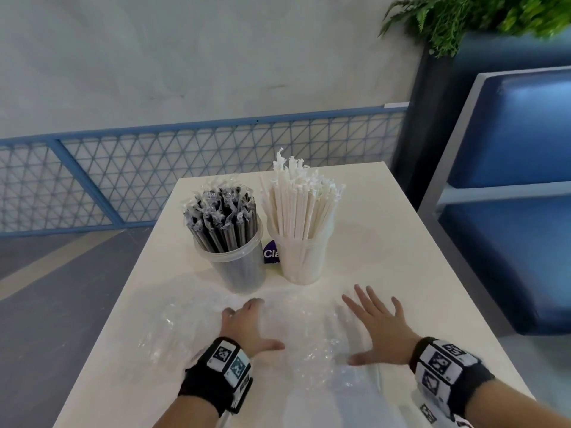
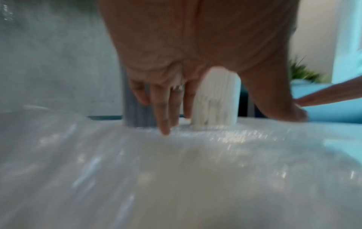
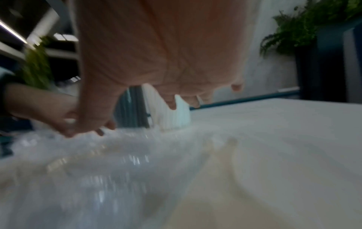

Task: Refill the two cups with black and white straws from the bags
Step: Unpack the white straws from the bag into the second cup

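Two clear cups stand mid-table. The left cup (image 1: pixel 239 267) is packed with black wrapped straws (image 1: pixel 221 222); the right cup (image 1: pixel 301 261) is packed with white straws (image 1: pixel 301 208). Crumpled clear plastic bags (image 1: pixel 306 338) lie flat on the table in front of the cups. My left hand (image 1: pixel 250 325) hovers low over the bags with fingers spread, one fingertip (image 2: pixel 164 131) touching the plastic. My right hand (image 1: pixel 377 325) is spread flat over the right side of the bags. Neither hand holds anything. Both cups show beyond the fingers in the wrist views, the white one (image 2: pixel 215 100) (image 3: pixel 174 116) clearest.
The cream table (image 1: pixel 401 242) ends at a far edge behind the cups. A small purple card (image 1: pixel 271 253) stands between the cups. A blue bench seat (image 1: pixel 509 211) is to the right, a blue mesh railing (image 1: pixel 154 168) behind, a planter with fern (image 1: pixel 463 23) at top right.
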Demonstrator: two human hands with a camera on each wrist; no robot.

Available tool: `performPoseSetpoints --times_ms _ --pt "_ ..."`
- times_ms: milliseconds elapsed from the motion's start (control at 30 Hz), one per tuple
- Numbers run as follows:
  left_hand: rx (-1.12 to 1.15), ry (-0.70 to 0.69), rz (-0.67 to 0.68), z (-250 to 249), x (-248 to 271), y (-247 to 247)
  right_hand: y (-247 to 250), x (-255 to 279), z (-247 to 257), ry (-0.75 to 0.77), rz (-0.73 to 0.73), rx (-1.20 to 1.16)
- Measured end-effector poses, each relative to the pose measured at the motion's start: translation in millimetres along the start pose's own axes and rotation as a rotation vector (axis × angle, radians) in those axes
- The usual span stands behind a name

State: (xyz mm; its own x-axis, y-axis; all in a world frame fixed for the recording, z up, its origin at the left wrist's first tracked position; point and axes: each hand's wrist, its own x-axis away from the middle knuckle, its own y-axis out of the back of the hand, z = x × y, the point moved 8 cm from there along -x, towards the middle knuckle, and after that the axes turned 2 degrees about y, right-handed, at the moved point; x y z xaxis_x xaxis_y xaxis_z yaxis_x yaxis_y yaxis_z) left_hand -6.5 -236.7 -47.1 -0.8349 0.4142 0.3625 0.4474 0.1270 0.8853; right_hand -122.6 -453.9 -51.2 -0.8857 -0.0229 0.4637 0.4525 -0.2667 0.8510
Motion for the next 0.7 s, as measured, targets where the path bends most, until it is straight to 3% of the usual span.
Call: performPoseSetpoints --times_ms 100,167,400,533,700 --pt "0.381 -0.188 -0.281 -45 7 63 62 16 6 0.043 -0.192 -0.124" --pt "0.512 -0.204 -0.381 -65 -2 94 98 20 10 0.076 -0.273 -0.204" --pt "0.815 -0.060 -0.224 -88 -67 135 163 -34 18 0.140 -0.355 -0.571" --pt "0.776 -0.159 -0.160 -97 -81 143 187 -62 32 0.288 -0.313 -0.859" --pt "0.687 -0.261 -0.179 -106 -87 148 197 -87 34 0.360 -0.320 -0.928"
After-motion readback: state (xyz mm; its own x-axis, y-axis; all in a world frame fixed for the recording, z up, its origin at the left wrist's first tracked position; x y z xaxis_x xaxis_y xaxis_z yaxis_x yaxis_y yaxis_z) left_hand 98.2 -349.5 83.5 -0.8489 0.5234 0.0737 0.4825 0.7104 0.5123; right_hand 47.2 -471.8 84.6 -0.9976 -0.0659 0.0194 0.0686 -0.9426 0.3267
